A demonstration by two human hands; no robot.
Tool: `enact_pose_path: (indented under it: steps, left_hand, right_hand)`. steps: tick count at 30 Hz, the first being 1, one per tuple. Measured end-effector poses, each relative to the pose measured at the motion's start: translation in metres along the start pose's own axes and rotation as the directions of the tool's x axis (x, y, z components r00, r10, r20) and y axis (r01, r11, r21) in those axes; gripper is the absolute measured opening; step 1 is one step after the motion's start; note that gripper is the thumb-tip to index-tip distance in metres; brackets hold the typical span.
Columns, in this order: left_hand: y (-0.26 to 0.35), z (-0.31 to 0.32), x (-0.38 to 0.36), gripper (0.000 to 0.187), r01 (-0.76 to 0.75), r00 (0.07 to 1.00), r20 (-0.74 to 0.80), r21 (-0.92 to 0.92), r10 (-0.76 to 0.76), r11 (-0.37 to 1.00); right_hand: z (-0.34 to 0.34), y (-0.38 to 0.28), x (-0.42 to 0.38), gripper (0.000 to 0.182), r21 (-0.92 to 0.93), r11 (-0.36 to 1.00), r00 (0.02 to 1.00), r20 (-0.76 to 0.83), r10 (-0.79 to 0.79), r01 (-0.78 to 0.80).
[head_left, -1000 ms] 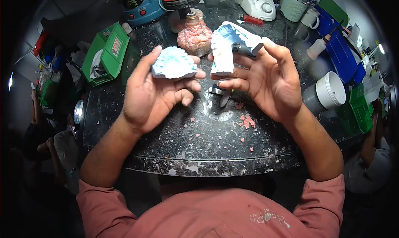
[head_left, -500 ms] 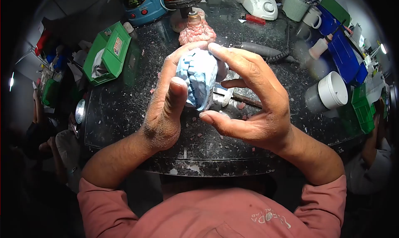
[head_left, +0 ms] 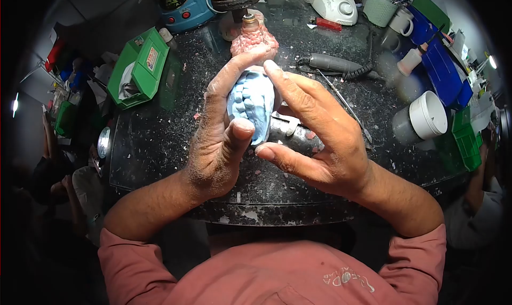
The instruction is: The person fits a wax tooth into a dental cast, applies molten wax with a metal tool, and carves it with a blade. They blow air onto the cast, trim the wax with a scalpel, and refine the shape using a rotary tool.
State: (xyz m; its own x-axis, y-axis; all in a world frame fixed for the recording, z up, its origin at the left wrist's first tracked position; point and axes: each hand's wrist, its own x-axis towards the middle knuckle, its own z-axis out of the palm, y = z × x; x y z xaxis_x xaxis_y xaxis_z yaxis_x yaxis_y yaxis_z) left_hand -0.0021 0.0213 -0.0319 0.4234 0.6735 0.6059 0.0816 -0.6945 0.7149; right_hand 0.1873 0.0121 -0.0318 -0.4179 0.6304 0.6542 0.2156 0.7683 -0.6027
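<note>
A light blue dental cast (head_left: pixel 255 105) with moulded teeth is held up over the bench, brightly lit. My left hand (head_left: pixel 216 129) curls around its left side, thumb across the lower front and fingers behind the top. On the other side, my right hand (head_left: pixel 325 129) has a fingertip at the cast's top edge and the thumb at its bottom edge. White dust coats the left wrist and fingers. A thin metal carving tool (head_left: pixel 341 99) runs along the outer side of my right hand; I cannot tell whether the fingers hold it.
The dark bench (head_left: pixel 160 155) is scattered with pink and white crumbs. Behind the hands stand a burner (head_left: pixel 249 19) with pink wax and a grey handpiece (head_left: pixel 333 63). A green bin (head_left: pixel 149 65) is left; a white tub (head_left: pixel 428 114) is right. Other people sit at both sides.
The cast has turned so more teeth show, and the left hand has shifted slightly right. The metal tool, earlier seen between right fingers and thumb, now shows beyond the right hand.
</note>
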Motion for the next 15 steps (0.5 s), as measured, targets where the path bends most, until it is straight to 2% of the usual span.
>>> enact_pose_path:
  steps: [3,5,7,8,10,11,13,15]
  left_hand:
    - [0.002,0.009,0.003,0.091,0.116,0.990,-0.047,-0.250,-0.132,0.961]
    - [0.006,0.018,0.002,0.095,0.147,0.982,-0.073,-0.269,-0.172,0.952]
    - [0.006,0.007,0.001,0.101,0.200,0.978,-0.022,-0.191,-0.208,0.961]
    - [0.009,0.005,0.000,0.086,0.194,0.980,0.042,-0.427,-0.195,0.883]
    - [0.010,0.004,-0.001,0.077,0.250,0.961,0.033,-0.526,-0.274,0.813]
    - [0.010,0.001,-0.001,0.077,0.251,0.961,0.034,-0.527,-0.275,0.812]
    - [0.009,-0.007,0.001,0.063,0.355,0.928,0.059,-0.435,-0.367,0.827]
    - [0.011,-0.011,0.003,0.060,0.350,0.924,0.041,-0.496,-0.381,0.794]
  right_hand:
    - [-0.004,-0.003,0.003,0.076,-0.080,0.993,0.996,0.004,-0.086,0.086]
    - [-0.003,-0.007,0.004,0.074,-0.235,0.961,0.989,0.035,-0.144,0.148]
    - [0.001,-0.008,0.005,0.073,-0.320,0.927,0.980,0.025,-0.199,0.196]
    - [0.001,-0.009,0.005,0.074,-0.334,0.921,0.979,0.030,-0.201,0.200]
    - [0.000,-0.011,0.005,0.076,-0.363,0.909,0.978,0.042,-0.207,0.208]
    - [0.001,-0.009,0.003,0.076,-0.365,0.906,0.976,0.042,-0.212,0.212]
    - [0.005,-0.003,0.001,0.076,-0.365,0.906,0.976,0.045,-0.215,0.216]
    - [0.004,0.006,0.004,0.078,-0.363,0.892,0.963,0.057,-0.265,0.267]
